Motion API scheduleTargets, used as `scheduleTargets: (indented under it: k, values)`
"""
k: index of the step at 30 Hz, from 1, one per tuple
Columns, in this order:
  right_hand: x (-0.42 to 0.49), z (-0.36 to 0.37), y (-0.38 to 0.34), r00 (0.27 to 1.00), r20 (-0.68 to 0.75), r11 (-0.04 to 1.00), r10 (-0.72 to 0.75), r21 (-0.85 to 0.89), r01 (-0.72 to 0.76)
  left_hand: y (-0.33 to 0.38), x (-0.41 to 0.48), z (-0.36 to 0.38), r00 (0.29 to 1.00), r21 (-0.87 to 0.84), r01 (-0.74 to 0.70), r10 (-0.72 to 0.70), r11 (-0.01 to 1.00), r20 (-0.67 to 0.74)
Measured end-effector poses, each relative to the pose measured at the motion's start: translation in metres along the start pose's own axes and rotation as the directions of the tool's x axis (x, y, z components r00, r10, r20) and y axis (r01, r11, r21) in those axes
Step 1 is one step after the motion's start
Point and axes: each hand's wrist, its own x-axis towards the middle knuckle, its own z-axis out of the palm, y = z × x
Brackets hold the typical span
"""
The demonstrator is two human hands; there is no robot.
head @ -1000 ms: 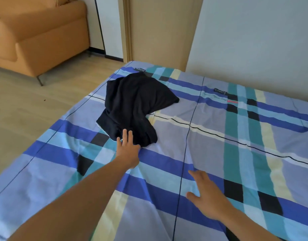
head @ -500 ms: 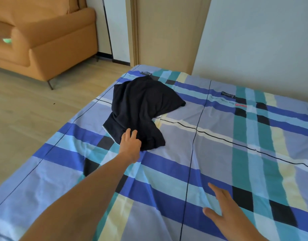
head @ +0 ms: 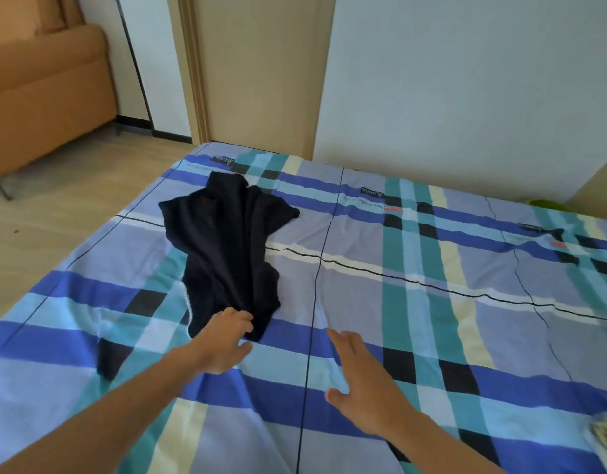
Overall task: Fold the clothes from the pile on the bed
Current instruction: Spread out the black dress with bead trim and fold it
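At the near edge of the black garment, the fingers of the left hand are curled tight on the cloth, likely to drag it closer for folding. The right hand hovers flat with fingers spread wide, holding nothing, maybe ready to smooth. All of it lies on the checked bed, bunched up.

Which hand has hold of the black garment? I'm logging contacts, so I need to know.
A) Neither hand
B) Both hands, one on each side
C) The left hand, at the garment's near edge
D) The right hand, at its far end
C: the left hand has its fingers closed on the near edge of the black garment, while the right hand hovers open over the plaid bedsheet, clear of the cloth.
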Motion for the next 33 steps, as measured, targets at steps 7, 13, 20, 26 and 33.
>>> scheduleTargets:
  k: [7, 13, 20, 26, 33]
  values:
    - [-0.051, 0.023, -0.037, 0.961, -0.143, 0.970, -0.235, 0.027, 0.242, 0.148, -0.110, -0.005, 0.943, -0.658, -0.332, 0.244, 0.676, -0.226]
    - [-0.128, 0.007, -0.037, 0.982, -0.188, 0.952, -0.027, 0.294, 0.083, 0.208, -0.177, 0.020, 0.935, -0.791, -0.267, -0.053, 0.551, -0.352]
    - [-0.180, -0.054, -0.047, 0.945, -0.324, 0.881, 0.049, 0.459, 0.112, 0.224, -0.195, 0.022, 0.961, -0.642, -0.126, -0.068, 0.756, -0.268]
    - [-0.218, -0.126, -0.047, 0.901, -0.432, 0.873, -0.048, 0.420, 0.249, 0.237, -0.195, -0.043, 0.933, -0.647, -0.166, -0.095, 0.744, -0.348]
    - [-0.256, -0.197, -0.027, 0.882, -0.460, 0.911, -0.103, 0.312, 0.270, 0.270, -0.204, -0.163, 0.909, -0.767, -0.307, -0.066, 0.564, -0.412]
